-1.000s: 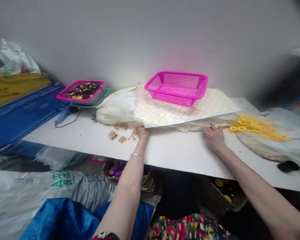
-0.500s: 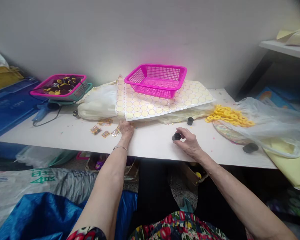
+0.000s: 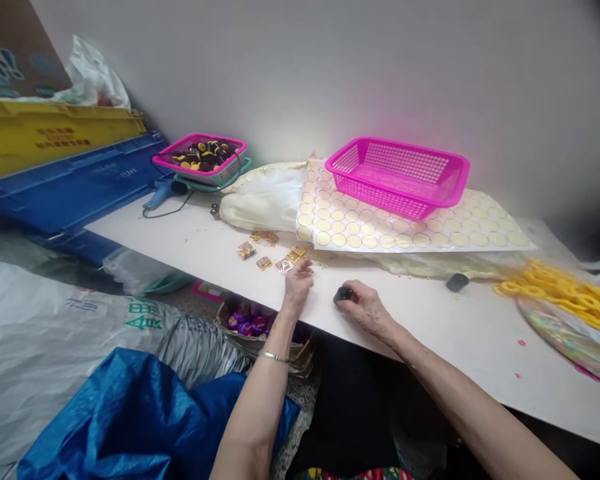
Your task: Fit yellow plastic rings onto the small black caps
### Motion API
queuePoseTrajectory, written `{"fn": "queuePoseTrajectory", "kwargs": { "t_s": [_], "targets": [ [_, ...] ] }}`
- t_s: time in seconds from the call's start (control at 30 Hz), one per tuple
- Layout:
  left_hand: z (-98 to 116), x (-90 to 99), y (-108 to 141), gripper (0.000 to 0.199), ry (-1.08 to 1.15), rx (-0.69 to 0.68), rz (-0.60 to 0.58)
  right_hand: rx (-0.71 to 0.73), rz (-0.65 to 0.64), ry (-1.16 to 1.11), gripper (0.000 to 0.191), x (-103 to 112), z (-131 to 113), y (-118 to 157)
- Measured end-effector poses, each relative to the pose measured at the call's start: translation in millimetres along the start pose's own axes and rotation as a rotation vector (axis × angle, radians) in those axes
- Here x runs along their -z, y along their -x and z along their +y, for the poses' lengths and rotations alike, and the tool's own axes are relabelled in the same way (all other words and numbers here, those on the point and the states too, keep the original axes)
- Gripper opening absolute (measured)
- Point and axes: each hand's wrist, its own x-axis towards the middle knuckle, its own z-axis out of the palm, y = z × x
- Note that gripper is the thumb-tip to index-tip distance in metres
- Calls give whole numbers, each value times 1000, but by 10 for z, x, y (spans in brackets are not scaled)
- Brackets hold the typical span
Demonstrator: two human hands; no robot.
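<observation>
My right hand [image 3: 369, 309] pinches a small black plastic cap [image 3: 343, 295] between thumb and fingers, just above the table. Left of it, my left hand [image 3: 298, 285] hovers with its fingers curled inward; whatever they may hold is too small or hidden to make out. Beside the left fingertips lie several small printed packets [image 3: 264, 263] with shiny wrapping. Another black cap [image 3: 457, 283] lies on its side farther right, near the yellow rings [image 3: 565, 293] heaped at the table's right.
A pink basket [image 3: 395, 200] rests on sheets of round stickers [image 3: 353, 238] at the back. At the left stand a basket of black and yellow pieces [image 3: 200, 175] and a blue heat gun [image 3: 159, 193] with a cord. Below the table edge is a carton of purple-wrapped items [image 3: 247, 325].
The view has turned left, so the table appears shifted right. My left hand has lifted away from beside the packets and come nearer my right hand, which keeps hold of the black cap.
</observation>
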Motion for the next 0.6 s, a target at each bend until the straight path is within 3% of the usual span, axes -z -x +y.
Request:
{"fn": "queuePoseTrajectory", "kwargs": {
  "t_s": [0.1, 0.17, 0.27, 0.4, 0.5, 0.6],
  "targets": [
    [75, 62, 182, 71, 139, -51, -371, 40, -48, -5, 25, -216, -97, -158],
    [105, 87, 273, 67, 99, -50, -447, 109, -122, -18, 33, -309, -156, -260],
    [96, 112, 347, 65, 58, -3, -367, 188, -239, -56, 38, -366, -189, -415],
    [66, 102, 366, 57, 73, 48, -278, 183, -343, -140, 29, -357, -95, -567],
    [43, 73, 336, 50, 77, 99, -223, 185, -263, -113, 21, -372, 43, -691],
    [-10, 109, 251, 54, 67, 168, -43, 259, -118, 108, 24, -453, 150, -953]
  ]
}}
